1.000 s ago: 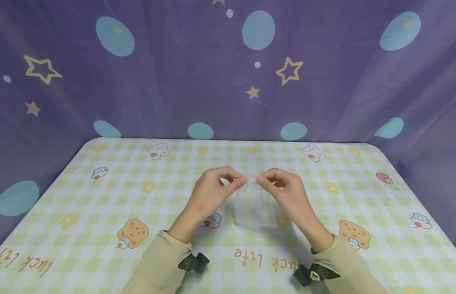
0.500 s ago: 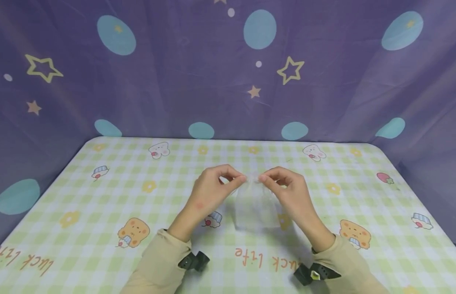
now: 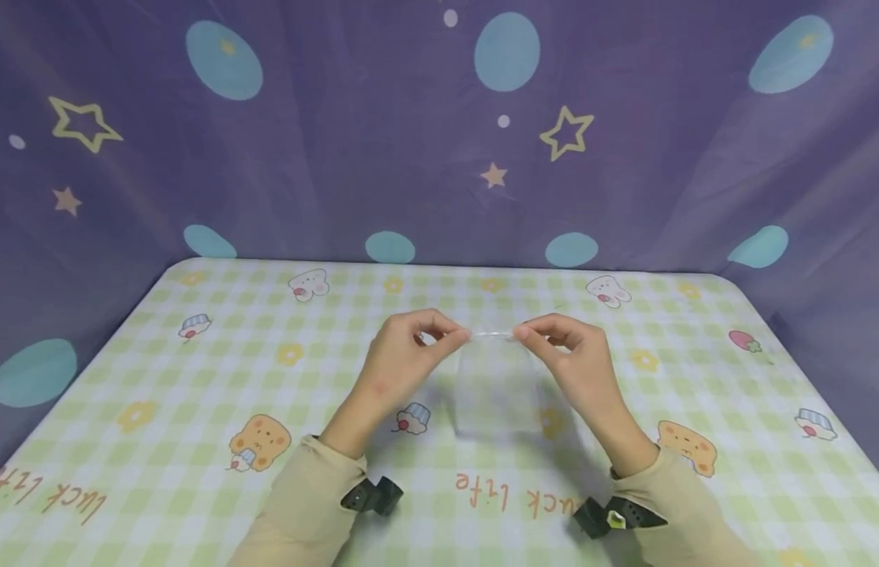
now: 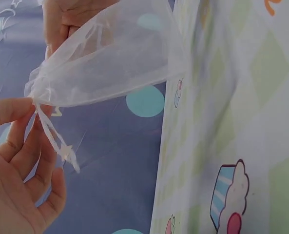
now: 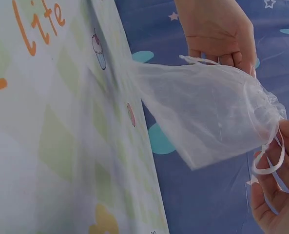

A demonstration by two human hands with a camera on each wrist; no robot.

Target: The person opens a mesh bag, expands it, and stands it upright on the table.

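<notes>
A sheer white drawstring pouch [image 3: 498, 394] hangs between both hands over the table's middle, its gathered mouth uppermost. My left hand [image 3: 407, 354] pinches one top corner between thumb and index finger. At the opposite corner my right hand [image 3: 576, 362] pinches the mouth in the same way. In the left wrist view a white ribbon loop [image 4: 56, 139] dangles below the left fingertips. Another ribbon loop [image 5: 271, 163] hangs by the right fingers in the right wrist view. The see-through fabric [image 5: 202, 107] looks flat, with nothing visible inside.
A green-and-white checked cloth [image 3: 198, 378] with cartoon prints covers the table. Behind it hangs a purple curtain [image 3: 340, 142] with stars and blue ovals. Dark wrist cameras [image 3: 372, 498] are strapped over the beige sleeves [image 3: 305, 496].
The hands have moved slightly apart, mostly the right one to the right. The pouch's mouth is now stretched wider and straighter between them. The head view has tilted slightly.
</notes>
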